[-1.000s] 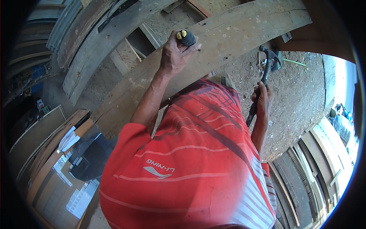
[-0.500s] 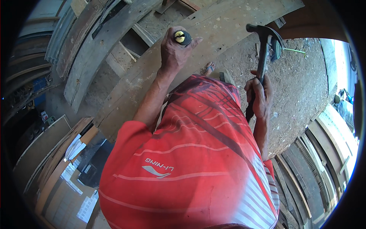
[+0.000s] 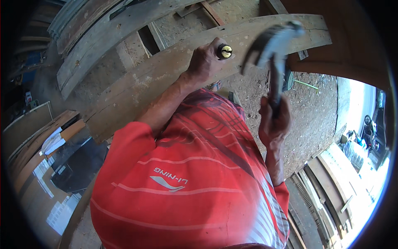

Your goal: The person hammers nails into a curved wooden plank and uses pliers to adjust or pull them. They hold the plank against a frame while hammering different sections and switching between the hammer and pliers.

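Note:
My left hand (image 3: 202, 63) is closed around an upright dark-handled tool (image 3: 225, 52), seen end-on with its split yellow butt facing up. Its lower part is hidden, so the kind of tool cannot be made out. Below that fist runs a long, worn wooden plank (image 3: 132, 89). Off to the right, my right hand (image 3: 275, 124) grips the dark handle of a claw hammer (image 3: 275, 74). The hammer is raised above the plank's right part, its metal head blurred by motion and apart from the yellow butt.
Another weathered board (image 3: 97, 45) lies beyond the plank, with gaps and timber pieces between them. A green round-headed object with a thin handle (image 3: 304, 84) is on the littered ground. Stacked boards (image 3: 321, 195) stand at lower right; a black panel (image 3: 78, 164) lies at lower left.
The hammer has lifted and swung, its head now larger and blurred in view. My left hand with the dark-handled tool appears farther right and lower. The whole view has shifted.

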Demonstrator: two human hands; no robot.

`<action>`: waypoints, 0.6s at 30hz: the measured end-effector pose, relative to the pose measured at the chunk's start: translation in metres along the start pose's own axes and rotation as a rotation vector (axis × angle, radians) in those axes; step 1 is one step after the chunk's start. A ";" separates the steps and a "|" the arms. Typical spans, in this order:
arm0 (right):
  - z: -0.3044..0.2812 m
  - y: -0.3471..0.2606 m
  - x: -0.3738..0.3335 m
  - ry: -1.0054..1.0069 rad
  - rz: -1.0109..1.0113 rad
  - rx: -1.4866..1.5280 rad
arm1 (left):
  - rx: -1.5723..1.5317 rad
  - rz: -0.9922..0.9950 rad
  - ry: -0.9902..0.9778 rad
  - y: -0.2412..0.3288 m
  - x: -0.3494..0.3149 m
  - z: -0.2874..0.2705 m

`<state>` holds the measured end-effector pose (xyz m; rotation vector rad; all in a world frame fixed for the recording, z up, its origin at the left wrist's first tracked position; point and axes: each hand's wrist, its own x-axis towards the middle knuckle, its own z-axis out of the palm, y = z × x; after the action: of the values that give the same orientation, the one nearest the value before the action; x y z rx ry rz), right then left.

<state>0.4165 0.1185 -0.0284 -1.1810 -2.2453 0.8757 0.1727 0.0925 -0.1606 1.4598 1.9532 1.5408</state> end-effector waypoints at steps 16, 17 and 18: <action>0.014 0.004 0.006 -0.034 0.110 -0.060 | -0.033 -0.071 -0.006 -0.004 -0.009 0.000; 0.010 0.000 0.011 0.074 0.048 0.030 | -0.023 -0.066 -0.009 -0.009 -0.006 0.000; 0.006 -0.004 0.016 0.181 -0.015 0.119 | -0.028 -0.069 -0.014 -0.009 -0.002 0.000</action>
<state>0.4021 0.1280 -0.0282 -1.1398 -2.0271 0.8482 0.1695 0.0915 -0.1688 1.3739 1.9452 1.5179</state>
